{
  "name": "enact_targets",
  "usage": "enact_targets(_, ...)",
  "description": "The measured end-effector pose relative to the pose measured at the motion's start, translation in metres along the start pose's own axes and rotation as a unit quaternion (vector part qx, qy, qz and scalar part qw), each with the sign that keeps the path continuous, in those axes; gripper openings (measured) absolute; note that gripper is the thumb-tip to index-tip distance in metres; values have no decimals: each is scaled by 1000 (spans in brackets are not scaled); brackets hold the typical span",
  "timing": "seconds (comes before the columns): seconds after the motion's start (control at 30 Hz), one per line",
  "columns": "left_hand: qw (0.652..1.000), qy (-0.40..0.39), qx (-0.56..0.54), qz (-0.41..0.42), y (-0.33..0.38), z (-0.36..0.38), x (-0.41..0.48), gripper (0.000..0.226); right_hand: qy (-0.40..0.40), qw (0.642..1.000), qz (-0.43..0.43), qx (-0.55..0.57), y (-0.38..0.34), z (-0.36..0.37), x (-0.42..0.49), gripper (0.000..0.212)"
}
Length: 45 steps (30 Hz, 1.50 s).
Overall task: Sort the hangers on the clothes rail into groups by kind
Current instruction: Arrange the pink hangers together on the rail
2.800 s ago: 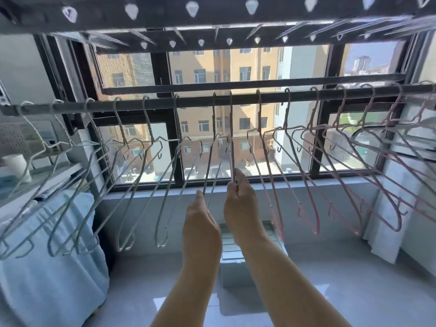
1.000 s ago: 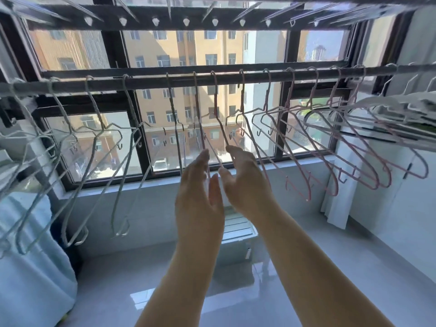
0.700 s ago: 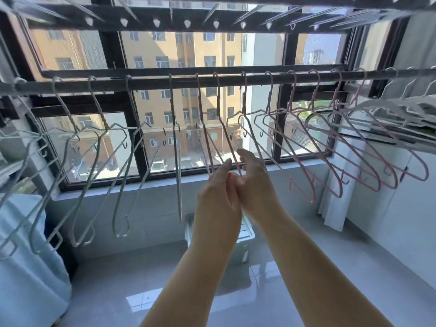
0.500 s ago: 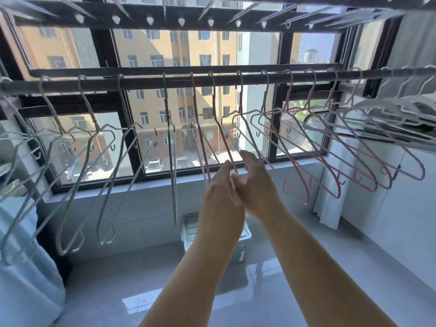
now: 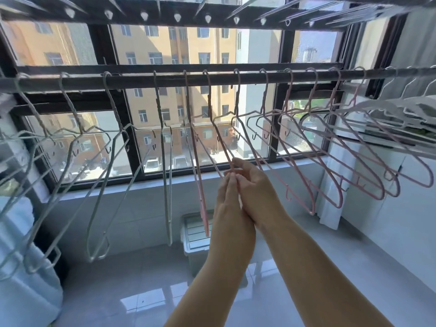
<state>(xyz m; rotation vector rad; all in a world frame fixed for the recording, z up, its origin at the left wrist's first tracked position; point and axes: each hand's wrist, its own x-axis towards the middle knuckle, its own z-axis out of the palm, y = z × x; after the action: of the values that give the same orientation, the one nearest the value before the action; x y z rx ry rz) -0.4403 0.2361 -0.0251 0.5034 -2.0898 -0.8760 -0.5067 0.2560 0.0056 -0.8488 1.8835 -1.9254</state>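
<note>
Head view: the clothes rail [image 5: 141, 81] runs straight across in front of the window [image 5: 179, 43]. White hangers [image 5: 165, 185] hang to the left, pink hangers [image 5: 337, 201] fan out to the right, and pale plastic hangers [image 5: 389, 107] bunch at the far right end. Both hands meet in the middle, just below the rail. The right hand [image 5: 254, 192] pinches the lower wire of one pink hanger [image 5: 221, 142], thumb over fingertips, with the hook on the rail at the border between white and pink. The left hand [image 5: 230, 204] is flat, fingers straight and pointing up, pressed against the right hand beside that wire. Down on the tiled floor [image 5: 141, 291] sits a pale storage box [image 5: 195, 234].
</note>
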Motion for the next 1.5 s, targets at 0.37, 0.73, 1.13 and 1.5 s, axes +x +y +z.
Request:
enact_targets(0.37, 999, 8, -32, 17, 2, -3, 3, 60, 3, 1000, 1, 21, -2, 2, 1, 43)
enact_targets(0.73, 999, 4, -35, 11, -3, -4, 4, 61, 19, 1000, -3, -2, 4, 4, 3, 41)
enact_targets(1.13, 997, 40, 22, 54, 10, 15, -8, 68, 93, 941, -156, -285, -28, -61, -11, 40)
enact_targets(1.5, 998, 8, 9, -55, 21, 20, 5, 61, 36, 985, -48, -163, -2, -46, 16, 40)
